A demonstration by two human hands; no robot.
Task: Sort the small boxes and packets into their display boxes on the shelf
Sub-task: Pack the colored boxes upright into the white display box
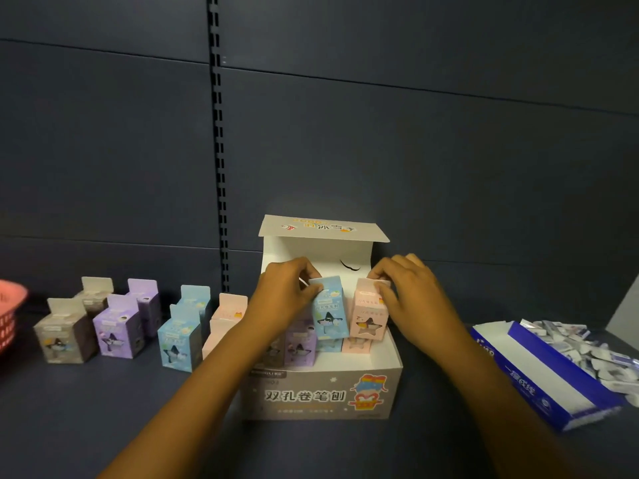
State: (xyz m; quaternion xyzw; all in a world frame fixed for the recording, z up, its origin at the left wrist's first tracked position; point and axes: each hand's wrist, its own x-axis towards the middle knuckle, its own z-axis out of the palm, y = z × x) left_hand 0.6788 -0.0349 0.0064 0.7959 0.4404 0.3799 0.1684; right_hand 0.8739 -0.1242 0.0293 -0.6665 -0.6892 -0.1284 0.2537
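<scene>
The left hand (288,293) pinched the top flap of a small blue box (330,314), and the right hand (406,293) pinched the top of a small pink box (368,318) just beside it to the right; both grips were closed on their boxes, which stood upright over the open grey display box (321,392) in the middle of the shelf (103,409). Lower in that display box stood more small boxes, grey, purple, blue and pink. Its lid (323,229) was folded up at the far side. To the left on the shelf stood loose boxes in pairs: two grey (64,335), two purple (119,331), two blue (179,340) and pink ones (224,323). At the far left edge showed a red basket (10,316). To the right lay an open blue-and-white display box (549,378), with a heap of small white packets (594,350) beside it
</scene>
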